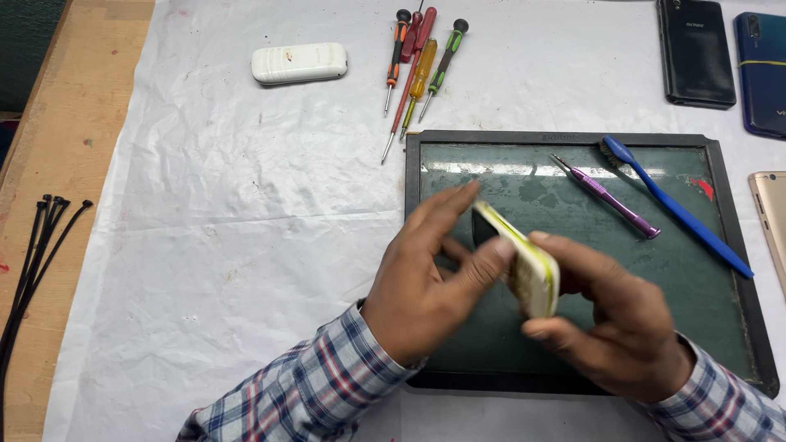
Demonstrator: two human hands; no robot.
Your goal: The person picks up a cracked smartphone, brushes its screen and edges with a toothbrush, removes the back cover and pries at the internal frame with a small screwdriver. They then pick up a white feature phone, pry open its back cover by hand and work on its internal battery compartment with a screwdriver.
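Note:
A small white phone with a yellow-green edge [524, 258] is held edge-on above the dark work mat [712, 270]. My left hand [422, 282] presses its thumb and fingers against the phone's left face. My right hand [618, 323] grips the phone from the right and below. Both hands are motion-blurred. The phone's screen side is hidden from view.
On the mat lie a purple tool [610, 199] and a blue brush [675, 209]. Several screwdrivers [417, 69] and a white phone [299, 63] lie on the white sheet [229, 245]. Three more phones sit at the right: black [696, 53], blue [763, 74], gold [774, 225]. Black cable ties [33, 262] rest at left.

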